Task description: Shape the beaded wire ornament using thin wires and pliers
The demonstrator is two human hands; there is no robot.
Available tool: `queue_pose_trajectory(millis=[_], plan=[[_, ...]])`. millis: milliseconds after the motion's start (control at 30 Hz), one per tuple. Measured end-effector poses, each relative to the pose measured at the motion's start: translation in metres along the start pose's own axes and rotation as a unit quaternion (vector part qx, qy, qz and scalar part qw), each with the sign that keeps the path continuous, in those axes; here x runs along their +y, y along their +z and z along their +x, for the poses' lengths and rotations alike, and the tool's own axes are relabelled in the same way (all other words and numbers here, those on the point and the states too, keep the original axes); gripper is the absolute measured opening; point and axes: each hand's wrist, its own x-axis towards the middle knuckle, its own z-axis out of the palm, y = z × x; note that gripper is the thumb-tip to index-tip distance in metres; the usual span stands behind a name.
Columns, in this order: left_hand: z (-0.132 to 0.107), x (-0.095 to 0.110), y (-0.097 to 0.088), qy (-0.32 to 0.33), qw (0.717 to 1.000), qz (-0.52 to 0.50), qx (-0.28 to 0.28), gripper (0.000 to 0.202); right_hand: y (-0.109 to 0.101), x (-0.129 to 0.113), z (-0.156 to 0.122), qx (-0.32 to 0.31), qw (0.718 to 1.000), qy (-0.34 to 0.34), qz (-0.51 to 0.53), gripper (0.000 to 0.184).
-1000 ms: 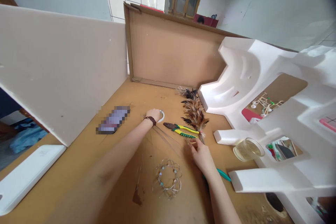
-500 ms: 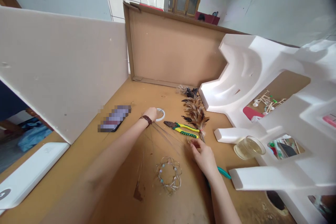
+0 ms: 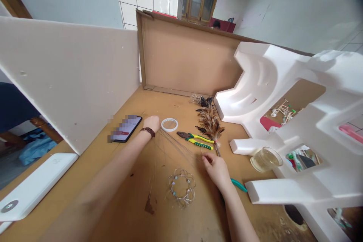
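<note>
A person's two hands work well apart over a brown cardboard tabletop (image 3: 113,181), a fan of thin wire strands (image 3: 178,146) stretched between them. The left hand (image 3: 151,123), curled knuckles-up between a phone (image 3: 126,128) and a white tape roll (image 3: 169,124), sits where the strands converge, apparently anchoring that end, though the wires are too fine to show whether its fingers grip them. The right hand (image 3: 217,166) pinches its fingertips on the spread ends just short of the green-and-yellow pliers (image 3: 195,140) and a bundle of brown feathers (image 3: 210,121), both laid within easy reach. A beaded wire ring (image 3: 181,189) lies nearer the body, between the forearms, and a glass cup (image 3: 266,159) stands by white foam packing (image 3: 283,83) on the right
</note>
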Motion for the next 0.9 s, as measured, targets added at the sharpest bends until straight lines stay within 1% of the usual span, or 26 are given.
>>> queue_pose_trajectory(millis=[67, 133, 200, 300, 333, 367, 400, 433, 467, 500, 567, 600, 633, 667, 700, 733, 767, 800, 833, 867, 900], plan=[[-0.003, 0.004, -0.005, 0.018, 0.999, -0.044, 0.016, 0.010, 0.008, -0.004, 0.002, -0.013, 1.000, -0.023, 0.014, 0.022], [-0.009, 0.016, -0.007, 0.039, 0.994, -0.099, 0.016, 0.013, 0.015, -0.007, 0.004, -0.010, 0.999, -0.039, 0.034, 0.024], [-0.020, 0.032, -0.005, 0.052, 0.986, -0.157, -0.005, 0.019, 0.018, -0.010, 0.006, 0.006, 0.997, -0.045, 0.063, 0.023], [-0.048, 0.060, 0.000, 0.086, 0.967, -0.230, -0.065, 0.020, 0.012, -0.014, 0.012, 0.038, 0.991, -0.045, 0.124, 0.026], [-0.060, 0.069, 0.001, 0.103, 0.955, -0.262, -0.096, 0.018, 0.007, -0.016, 0.013, 0.049, 0.987, -0.043, 0.146, 0.029], [-0.072, 0.077, 0.003, 0.124, 0.918, -0.342, -0.158, 0.017, 0.002, -0.019, 0.014, 0.057, 0.983, -0.041, 0.167, 0.032], [-0.084, 0.084, 0.005, 0.139, 0.878, -0.402, -0.218, 0.019, -0.003, -0.023, 0.016, 0.064, 0.980, -0.039, 0.186, 0.034], [-0.096, 0.091, 0.008, 0.145, 0.849, -0.437, -0.260, 0.021, -0.009, -0.026, 0.016, 0.066, 0.976, -0.038, 0.204, 0.036], [-0.106, 0.096, 0.010, 0.150, 0.828, -0.458, -0.286, 0.022, -0.014, -0.030, 0.017, 0.066, 0.973, -0.039, 0.220, 0.038], [-0.114, 0.101, 0.013, 0.154, 0.816, -0.468, -0.303, 0.023, -0.019, -0.033, 0.017, 0.063, 0.969, -0.040, 0.234, 0.038], [-0.127, 0.107, 0.018, 0.160, 0.810, -0.473, -0.309, 0.023, -0.027, -0.036, 0.016, 0.056, 0.966, -0.043, 0.251, 0.036], [-0.132, 0.109, 0.020, 0.164, 0.816, -0.462, -0.307, 0.023, -0.031, -0.037, 0.015, 0.052, 0.965, -0.043, 0.252, 0.035], [-0.135, 0.111, 0.020, 0.175, 0.832, -0.439, -0.290, 0.021, -0.034, -0.036, 0.015, 0.046, 0.967, -0.042, 0.248, 0.034], [-0.138, 0.111, 0.019, 0.195, 0.856, -0.404, -0.255, 0.019, -0.037, -0.035, 0.014, 0.037, 0.969, -0.041, 0.241, 0.033], [-0.141, 0.112, 0.016, 0.226, 0.884, -0.355, -0.204, 0.017, -0.039, -0.033, 0.013, 0.023, 0.972, -0.040, 0.230, 0.032], [-0.143, 0.112, 0.013, 0.268, 0.907, -0.293, -0.140, 0.016, -0.042, -0.031, 0.013, 0.007, 0.975, -0.041, 0.216, 0.030], [-0.145, 0.113, 0.009, 0.317, 0.918, -0.224, -0.075, 0.016, -0.045, -0.030, 0.012, -0.011, 0.979, -0.044, 0.200, 0.028], [-0.146, 0.114, 0.005, 0.371, 0.915, -0.152, -0.035, 0.017, -0.047, -0.030, 0.012, -0.028, 0.982, -0.049, 0.181, 0.024], [-0.148, 0.115, 0.001, 0.423, 0.902, -0.084, -0.023, 0.019, -0.049, -0.031, 0.012, -0.045, 0.984, -0.057, 0.162, 0.021], [-0.149, 0.116, -0.001, 0.462, 0.886, -0.023, -0.023, 0.020, -0.051, -0.032, 0.011, -0.059, 0.986, -0.066, 0.143, 0.018], [-0.149, 0.117, -0.003, 0.487, 0.872, 0.027, -0.029, 0.020, -0.053, -0.034, 0.011, -0.070, 0.987, -0.074, 0.125, 0.018]])
